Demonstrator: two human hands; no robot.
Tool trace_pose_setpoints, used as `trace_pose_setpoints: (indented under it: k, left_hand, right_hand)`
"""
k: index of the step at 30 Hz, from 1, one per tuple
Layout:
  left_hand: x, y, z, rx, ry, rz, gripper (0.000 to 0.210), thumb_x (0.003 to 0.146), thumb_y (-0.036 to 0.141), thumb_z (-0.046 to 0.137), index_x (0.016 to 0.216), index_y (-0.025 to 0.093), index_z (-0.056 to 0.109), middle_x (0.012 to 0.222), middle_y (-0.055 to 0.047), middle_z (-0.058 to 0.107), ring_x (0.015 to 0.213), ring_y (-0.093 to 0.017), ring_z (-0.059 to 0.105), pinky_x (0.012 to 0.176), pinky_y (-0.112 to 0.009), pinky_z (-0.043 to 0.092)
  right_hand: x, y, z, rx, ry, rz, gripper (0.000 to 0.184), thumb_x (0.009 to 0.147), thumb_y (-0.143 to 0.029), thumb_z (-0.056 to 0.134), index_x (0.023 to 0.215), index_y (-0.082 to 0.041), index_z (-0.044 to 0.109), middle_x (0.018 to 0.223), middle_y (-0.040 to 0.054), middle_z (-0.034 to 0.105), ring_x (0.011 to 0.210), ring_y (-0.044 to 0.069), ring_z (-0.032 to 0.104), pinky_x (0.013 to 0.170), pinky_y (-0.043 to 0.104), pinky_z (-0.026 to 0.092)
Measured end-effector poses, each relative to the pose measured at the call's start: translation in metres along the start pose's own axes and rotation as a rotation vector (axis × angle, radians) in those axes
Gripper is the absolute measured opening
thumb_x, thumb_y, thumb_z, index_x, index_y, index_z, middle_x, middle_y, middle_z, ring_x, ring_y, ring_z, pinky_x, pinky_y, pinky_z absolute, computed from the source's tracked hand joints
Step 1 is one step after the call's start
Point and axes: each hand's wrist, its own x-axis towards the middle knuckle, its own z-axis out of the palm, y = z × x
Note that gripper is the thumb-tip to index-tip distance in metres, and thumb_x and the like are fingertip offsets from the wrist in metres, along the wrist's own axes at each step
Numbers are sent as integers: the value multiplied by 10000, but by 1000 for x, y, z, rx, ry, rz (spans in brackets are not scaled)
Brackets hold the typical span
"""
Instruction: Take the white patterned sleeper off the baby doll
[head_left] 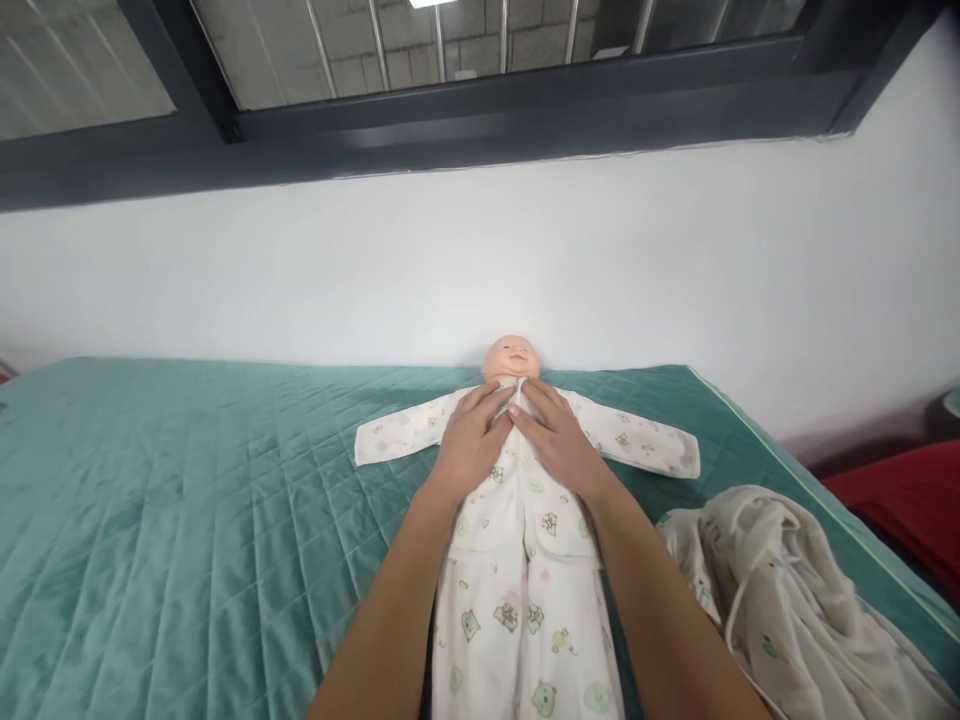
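The left hand (471, 440) lay flat, fingers loosely together, on the chest of the baby doll (517, 500), and the right hand (553, 438) lay the same way just beside it, their fingertips meeting over the front closure of the white printed romper (525, 590). Neither hand pinched the cloth as far as could be seen (the fingertips hid the seam). Just beyond the fingertips was the doll's head (511, 358), against the white wall (480, 260). Under both forearms stretched the green quilted bedspread (187, 500). Off to the right of the right forearm lay a crumpled pale cloth (780, 590).
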Motion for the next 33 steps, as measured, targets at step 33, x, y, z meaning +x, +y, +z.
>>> trace_pose_setpoints:
  k: [33]
  left_hand:
    - [-7, 21, 5, 153, 97, -18, 242, 925, 436, 454, 895, 228, 573, 1300, -16, 579, 1210, -209, 522, 1009, -378, 423]
  right_hand:
    - [-3, 11, 1, 441, 146, 93, 470, 803, -396, 626, 1248, -251, 581, 1453, 39, 425, 1385, 192, 353, 1202, 415, 238]
